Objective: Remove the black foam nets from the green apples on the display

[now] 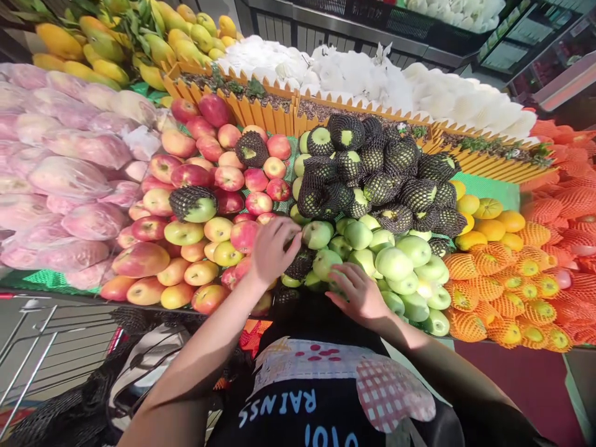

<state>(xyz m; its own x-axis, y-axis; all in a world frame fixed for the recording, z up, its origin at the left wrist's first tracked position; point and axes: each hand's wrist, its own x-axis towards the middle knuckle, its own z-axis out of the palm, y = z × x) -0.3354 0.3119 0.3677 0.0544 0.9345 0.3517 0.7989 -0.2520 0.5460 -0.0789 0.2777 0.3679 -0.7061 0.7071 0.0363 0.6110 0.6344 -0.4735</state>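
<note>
My left hand (275,249) is above the border between the red and green apples. Its fingers are curved and the thumb stands apart from them, with a dark gap between. Just beside it lies an apple in a black foam net (300,265), partly hidden. My right hand (357,292) reaches over the front of the green apples (393,264), fingers loosely spread, fingertips close to a green apple (326,264). Nothing shows in its grasp. Behind both hands is a heap of green apples in black nets (372,161).
Red apples (200,230) and pink wrapped fruit (69,167) lie to the left. Oranges (488,217) and orange-netted fruit (507,298) lie right. A low orange picket fence (274,112) runs behind, with white-wrapped fruit (358,74) beyond. A metal cart (41,354) stands front left.
</note>
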